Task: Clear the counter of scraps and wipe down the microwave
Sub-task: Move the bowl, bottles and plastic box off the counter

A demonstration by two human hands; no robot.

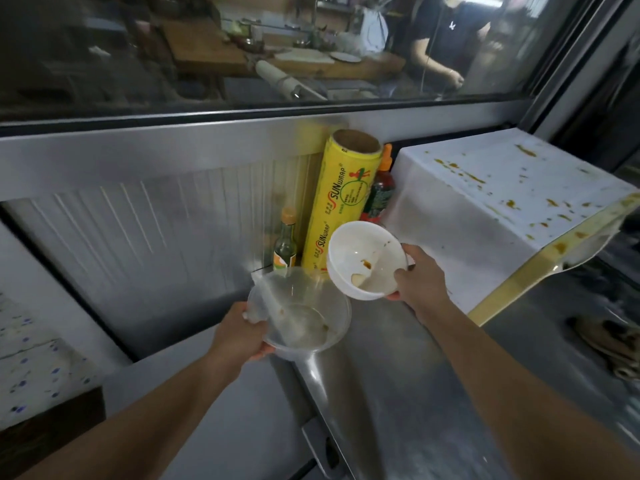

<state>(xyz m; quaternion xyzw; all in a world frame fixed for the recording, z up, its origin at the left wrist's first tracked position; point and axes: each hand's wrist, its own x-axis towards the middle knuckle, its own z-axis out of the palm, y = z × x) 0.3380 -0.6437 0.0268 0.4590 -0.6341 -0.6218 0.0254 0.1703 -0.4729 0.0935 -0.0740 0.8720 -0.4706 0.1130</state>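
two bowls up over the steel counter (398, 393). stained white microwave (502, 202) far right, yellow wrap roll (341, 199) just left of it. clear plastic bowl (304, 317) gripped at its left rim, left hand (242, 336) fingers curled round. white bowl (363, 261), tilted, sauce-smeared, pinched at its right rim by right hand (420, 282).

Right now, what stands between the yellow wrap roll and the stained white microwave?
In the head view, a red sauce bottle with an orange tip stands between the yellow wrap roll and the microwave, partly hidden behind the roll.
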